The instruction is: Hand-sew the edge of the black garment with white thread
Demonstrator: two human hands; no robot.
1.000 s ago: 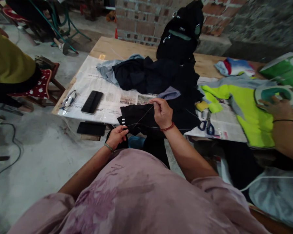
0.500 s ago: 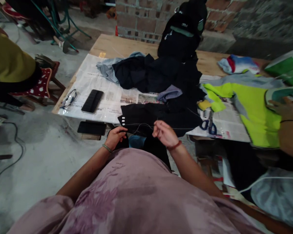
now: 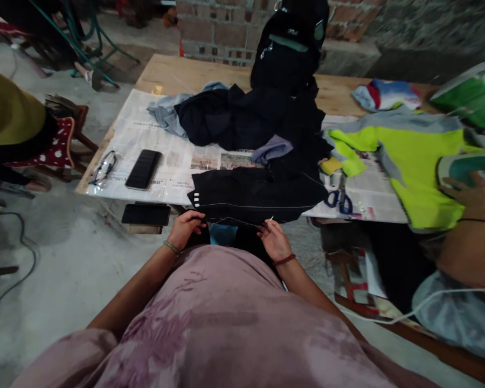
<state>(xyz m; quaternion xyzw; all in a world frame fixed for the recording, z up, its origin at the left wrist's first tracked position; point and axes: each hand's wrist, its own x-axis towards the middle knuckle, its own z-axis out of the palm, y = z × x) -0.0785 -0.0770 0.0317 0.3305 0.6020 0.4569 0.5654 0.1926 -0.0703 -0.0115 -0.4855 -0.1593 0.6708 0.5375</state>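
Note:
Black fabric (image 3: 250, 188) hangs over the table's front edge, with several small white marks at its left end. My left hand (image 3: 186, 229) pinches the near left edge of this fabric. At its near right edge, my right hand (image 3: 277, 240) has its fingertips closed on a needle (image 3: 271, 217), seen as a small pale glint. A thin light thread (image 3: 226, 219) runs low between my hands. Another pale line, thread or stitching, crosses the fabric above it. Blue-handled scissors (image 3: 339, 200) lie right of the fabric.
A phone (image 3: 144, 170) and glasses (image 3: 105, 168) lie on newspaper at the left; another phone (image 3: 145, 214) is below the edge. Crumpled dark clothes (image 3: 242, 116) and a backpack (image 3: 289, 54) stand behind. At right, a co-worker's hand (image 3: 479, 188) holds an iron on a yellow-green garment (image 3: 412, 161).
My right hand has come down and slightly right, nearer the fabric's edge. The loose loop of thread between my hands has flattened. The whole view has shifted a little.

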